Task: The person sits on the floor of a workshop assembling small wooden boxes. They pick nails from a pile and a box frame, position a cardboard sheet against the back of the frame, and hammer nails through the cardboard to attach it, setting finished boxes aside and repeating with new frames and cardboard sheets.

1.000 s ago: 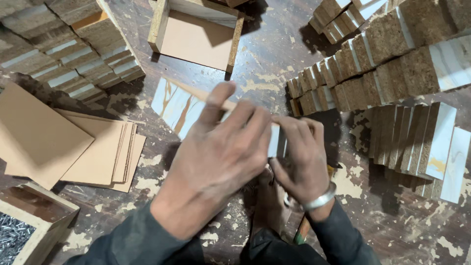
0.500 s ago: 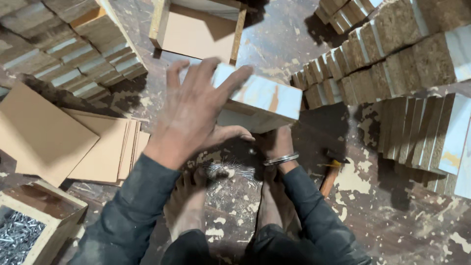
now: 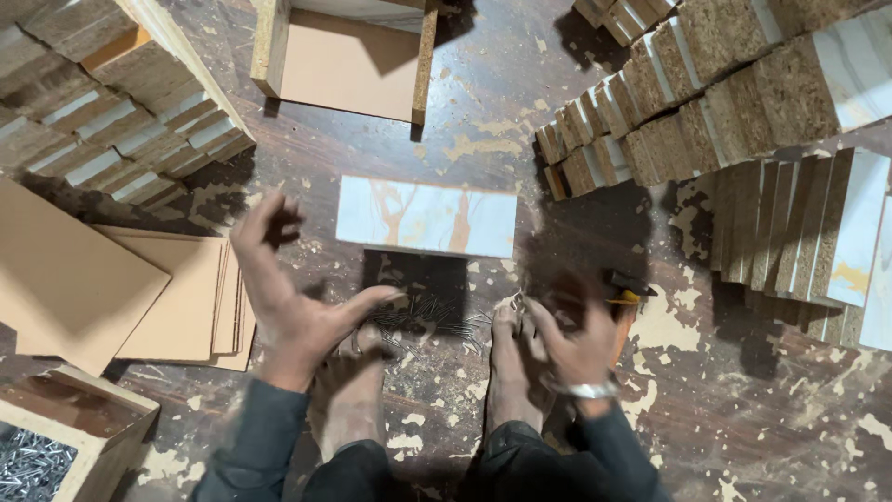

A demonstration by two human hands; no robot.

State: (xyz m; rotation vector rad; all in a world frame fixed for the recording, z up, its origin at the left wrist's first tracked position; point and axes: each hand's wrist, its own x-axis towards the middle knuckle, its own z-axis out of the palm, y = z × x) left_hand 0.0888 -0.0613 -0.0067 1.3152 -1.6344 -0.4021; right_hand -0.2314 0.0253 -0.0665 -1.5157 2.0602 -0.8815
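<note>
A white laminated board [image 3: 426, 216] with orange veining lies flat on the dark floor ahead of my bare feet. My left hand [image 3: 295, 307] hovers above my left foot [image 3: 348, 400] with fingers spread and nothing in it. Its thumb points at a small heap of loose nails [image 3: 423, 321] between my feet. My right hand [image 3: 578, 342] is blurred, low over my right foot [image 3: 509, 372], with fingers curled. It sits next to a hammer [image 3: 624, 297] with an orange-yellow handle. Whether it grips anything I cannot tell.
An open wooden box frame [image 3: 348, 60] stands at the far centre. Chipboard strips are stacked at far left [image 3: 121, 112] and at right [image 3: 743, 84]. Thin brown sheets [image 3: 111, 288] lie at left, and a box of nails [image 3: 37, 460] sits bottom left.
Both hands held the white board and lifted it. It now lies flat on the floor, released, and both hands have dropped back toward my feet.
</note>
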